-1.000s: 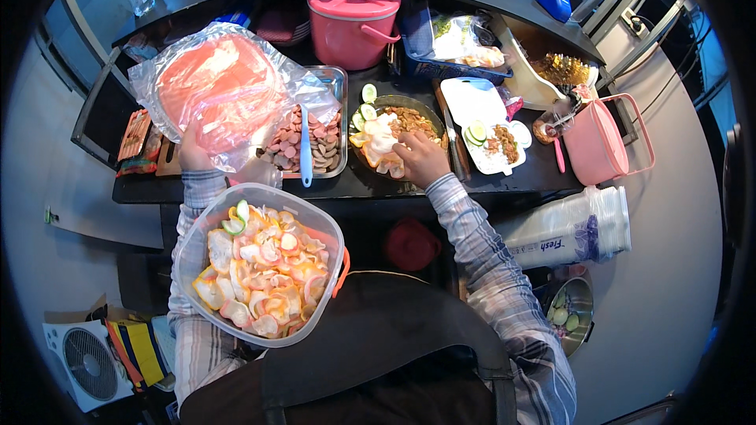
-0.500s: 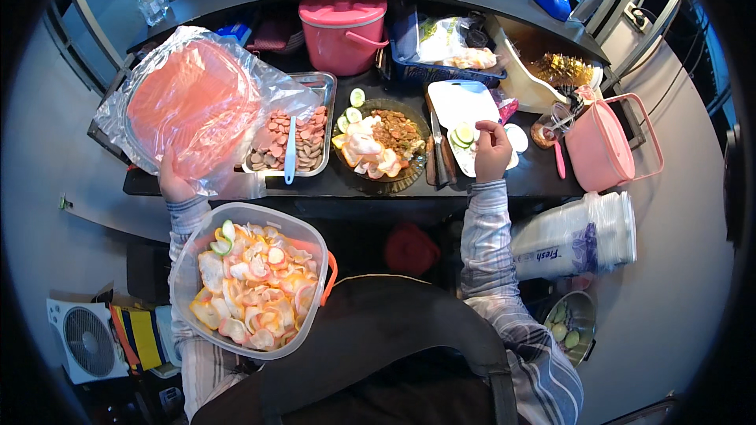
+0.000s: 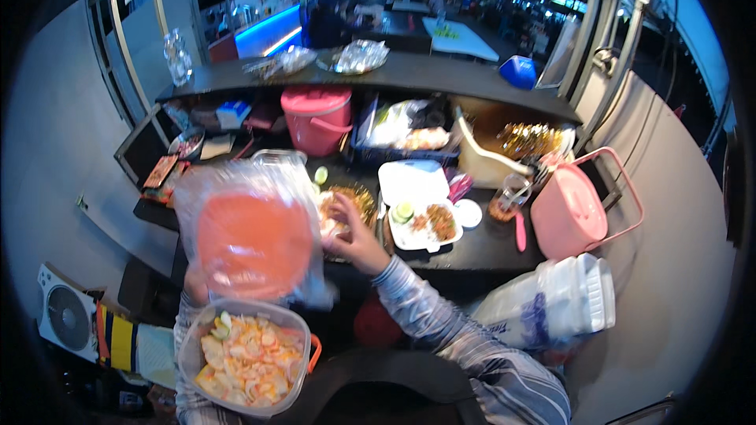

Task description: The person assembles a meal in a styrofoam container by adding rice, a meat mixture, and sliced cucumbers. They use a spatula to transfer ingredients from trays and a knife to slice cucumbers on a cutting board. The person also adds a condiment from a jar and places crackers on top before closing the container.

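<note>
Head view, inventory of risks at this instant. Item one: my left hand (image 3: 194, 287), mostly hidden behind a bag-wrapped orange plate (image 3: 253, 242) that it holds raised and tilted over the front of the desk (image 3: 480, 250); I cannot tell how the fingers close on it, since the loose plastic covers them. The film is slack and blurred, so the plate could slide inside it or snag whatever lies under it. Item two: my right hand (image 3: 354, 238), fingers curled loosely over the food tray (image 3: 346, 208) just beside the plate's edge, whether pinching something I cannot tell; reaching so close to the raised plate, it could knock it. Item three: a clear tub of sliced salad (image 3: 246, 356), lidless, near my body below the plate, its support out of sight; a jolt from my left arm could tip it. Item four: a white tray with lime and fried pieces (image 3: 421, 216) and a small glass (image 3: 508, 199) to the right, within my right sleeve's sweep.
</note>
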Demonstrator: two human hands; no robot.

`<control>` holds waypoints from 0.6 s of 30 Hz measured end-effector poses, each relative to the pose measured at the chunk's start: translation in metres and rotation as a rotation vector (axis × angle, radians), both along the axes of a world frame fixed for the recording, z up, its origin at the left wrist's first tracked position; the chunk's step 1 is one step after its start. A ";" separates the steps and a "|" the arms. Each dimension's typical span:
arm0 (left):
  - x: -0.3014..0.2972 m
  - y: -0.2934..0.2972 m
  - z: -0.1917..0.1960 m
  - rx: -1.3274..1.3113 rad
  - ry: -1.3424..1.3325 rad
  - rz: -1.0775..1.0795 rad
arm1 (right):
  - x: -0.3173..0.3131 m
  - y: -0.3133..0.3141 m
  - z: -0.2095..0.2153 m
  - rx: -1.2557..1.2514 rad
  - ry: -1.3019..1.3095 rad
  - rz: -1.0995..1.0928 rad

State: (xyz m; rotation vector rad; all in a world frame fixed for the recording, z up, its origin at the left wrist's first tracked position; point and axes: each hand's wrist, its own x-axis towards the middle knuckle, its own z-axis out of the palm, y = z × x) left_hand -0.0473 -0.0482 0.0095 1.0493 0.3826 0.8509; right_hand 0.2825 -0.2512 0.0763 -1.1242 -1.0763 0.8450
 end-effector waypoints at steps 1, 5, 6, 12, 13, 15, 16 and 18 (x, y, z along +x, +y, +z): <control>0.009 -0.013 0.018 -0.018 -0.002 -0.049 | 0.001 0.007 0.007 0.091 -0.066 -0.006; 0.036 -0.058 0.060 -0.055 -0.002 -0.211 | -0.004 0.004 0.024 0.038 0.142 0.247; 0.039 -0.067 0.066 -0.059 0.000 -0.247 | -0.007 -0.001 0.025 0.000 0.199 0.325; 0.045 -0.113 0.089 -0.052 0.002 -0.378 | -0.028 -0.065 0.062 0.035 0.135 0.301; 0.048 -0.119 0.093 -0.055 0.013 -0.393 | -0.036 -0.077 0.071 0.110 0.092 0.263; 0.046 -0.136 0.106 -0.039 0.034 -0.402 | -0.055 -0.093 0.085 0.339 -0.380 0.210; 0.047 -0.141 0.113 -0.021 0.043 -0.407 | -0.065 -0.099 0.092 0.449 -0.623 0.174; 0.047 -0.146 0.123 0.004 0.032 -0.425 | -0.097 -0.113 0.098 0.538 -0.808 0.156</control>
